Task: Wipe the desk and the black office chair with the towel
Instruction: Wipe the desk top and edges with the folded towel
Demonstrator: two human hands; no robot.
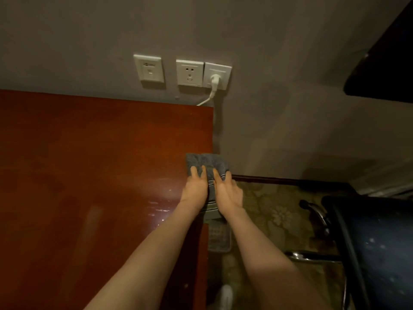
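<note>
Desk-wiping is under way: both hands are pressing the grey towel (206, 163) flat at the right edge of the reddish wooden desk (89, 164), its lower end hanging over the side. Left hand (195, 189) and right hand (228, 191) are lying open, fingers spread on the cloth, gripping nothing, as far as the dim light shows. Next, the towel probably needs sweeping back leftward across the desk; the black office chair (375, 242) is waiting unwiped at right.
</note>
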